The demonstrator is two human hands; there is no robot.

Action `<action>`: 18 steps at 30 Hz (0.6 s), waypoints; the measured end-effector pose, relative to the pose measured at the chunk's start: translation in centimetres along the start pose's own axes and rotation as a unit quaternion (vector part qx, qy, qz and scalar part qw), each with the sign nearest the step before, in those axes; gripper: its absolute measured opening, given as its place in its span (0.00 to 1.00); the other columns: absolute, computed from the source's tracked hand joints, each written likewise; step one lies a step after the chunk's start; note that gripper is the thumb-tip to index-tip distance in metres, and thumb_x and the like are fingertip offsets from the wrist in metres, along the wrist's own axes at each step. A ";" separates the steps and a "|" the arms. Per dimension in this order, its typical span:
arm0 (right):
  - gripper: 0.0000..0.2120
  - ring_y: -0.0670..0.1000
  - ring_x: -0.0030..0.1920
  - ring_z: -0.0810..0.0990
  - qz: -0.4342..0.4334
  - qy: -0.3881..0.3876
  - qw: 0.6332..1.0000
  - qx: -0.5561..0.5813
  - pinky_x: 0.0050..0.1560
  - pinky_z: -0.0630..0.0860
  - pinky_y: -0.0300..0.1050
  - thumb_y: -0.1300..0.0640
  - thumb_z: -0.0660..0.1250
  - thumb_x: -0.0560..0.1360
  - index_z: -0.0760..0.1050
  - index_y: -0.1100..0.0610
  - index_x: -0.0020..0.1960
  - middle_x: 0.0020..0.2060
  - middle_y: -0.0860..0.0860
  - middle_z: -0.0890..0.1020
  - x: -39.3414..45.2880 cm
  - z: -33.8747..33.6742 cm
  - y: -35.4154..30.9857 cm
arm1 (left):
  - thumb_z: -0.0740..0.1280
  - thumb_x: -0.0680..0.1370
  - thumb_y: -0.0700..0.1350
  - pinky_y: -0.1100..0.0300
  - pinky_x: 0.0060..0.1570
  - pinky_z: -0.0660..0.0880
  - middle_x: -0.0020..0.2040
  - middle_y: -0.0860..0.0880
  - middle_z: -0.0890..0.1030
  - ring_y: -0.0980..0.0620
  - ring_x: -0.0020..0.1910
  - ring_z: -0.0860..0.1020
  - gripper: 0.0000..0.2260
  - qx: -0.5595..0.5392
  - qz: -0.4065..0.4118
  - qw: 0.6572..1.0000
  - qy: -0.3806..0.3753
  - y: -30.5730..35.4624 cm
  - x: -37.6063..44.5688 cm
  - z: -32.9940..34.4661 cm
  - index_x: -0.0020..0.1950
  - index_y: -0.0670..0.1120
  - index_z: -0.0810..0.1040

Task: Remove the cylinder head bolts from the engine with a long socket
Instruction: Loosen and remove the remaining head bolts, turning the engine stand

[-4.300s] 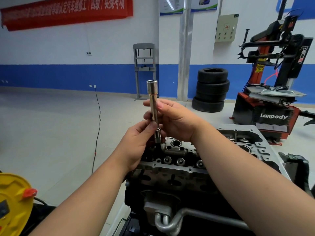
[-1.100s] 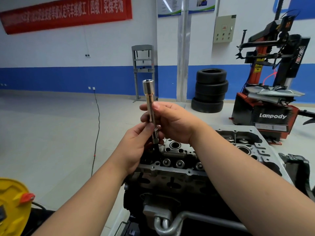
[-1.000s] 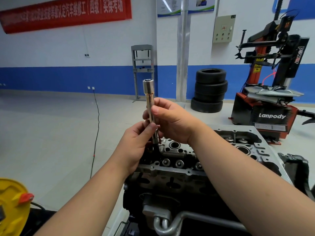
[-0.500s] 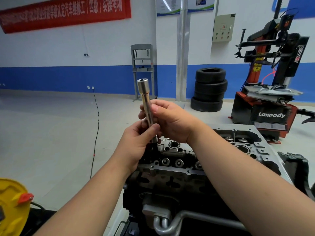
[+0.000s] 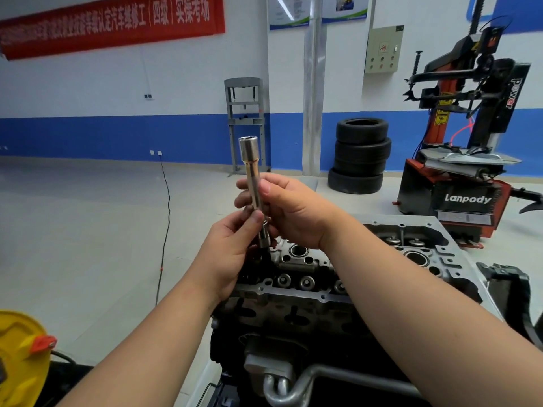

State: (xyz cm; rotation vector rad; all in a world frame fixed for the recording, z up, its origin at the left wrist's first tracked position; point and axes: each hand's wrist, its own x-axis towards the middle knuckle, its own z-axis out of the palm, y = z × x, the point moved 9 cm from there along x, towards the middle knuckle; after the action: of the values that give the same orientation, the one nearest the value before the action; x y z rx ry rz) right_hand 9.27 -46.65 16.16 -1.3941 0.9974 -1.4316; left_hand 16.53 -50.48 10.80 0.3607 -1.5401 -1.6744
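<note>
Head view: the long socket [image 5: 253, 183] stands nearly upright over the near-left corner of the cylinder head [image 5: 346, 268], its lower end down in a bolt recess. The left hand [image 5: 232, 248] pinches its lower shaft, the right hand [image 5: 291, 212] wraps its middle, likely to spin the bolt out by hand.

The long socket [image 5: 252, 174], pinched between both hands, is bright polished metal with a glossy, smooth shaft. Below the hands, the cylinder head [image 5: 323, 277] is dull grey cast metal, matt and slightly rough. Beyond the right hand [image 5: 293, 212], the stacked tyres [image 5: 360, 155] are matt black rubber.
</note>
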 end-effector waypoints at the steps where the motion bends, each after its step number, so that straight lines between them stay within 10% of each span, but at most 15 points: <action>1: 0.09 0.51 0.41 0.78 -0.008 -0.001 1.000 -0.001 0.32 0.67 0.40 0.51 0.66 0.76 0.76 0.55 0.51 0.41 0.49 0.84 0.0 0.0 -0.1 | 0.70 0.70 0.56 0.60 0.44 0.81 0.39 0.48 0.85 0.52 0.40 0.84 0.16 0.025 0.010 1.000 0.008 0.1 0.0 0.0 0.49 0.45 0.83; 18: 0.07 0.52 0.40 0.80 -0.026 0.014 1.000 -0.001 0.38 0.71 0.45 0.53 0.68 0.75 0.75 0.57 0.48 0.39 0.51 0.83 0.0 -0.3 -0.5 | 0.72 0.67 0.58 0.53 0.49 0.80 0.40 0.48 0.85 0.51 0.41 0.83 0.20 0.043 0.015 0.999 0.022 0.2 0.2 0.1 0.50 0.44 0.81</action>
State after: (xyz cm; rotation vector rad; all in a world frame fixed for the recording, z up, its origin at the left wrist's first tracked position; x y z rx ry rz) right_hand 8.89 -46.53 16.60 -1.4127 0.9870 -1.4925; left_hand 16.36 -50.53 11.08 0.4155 -1.5805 -1.5696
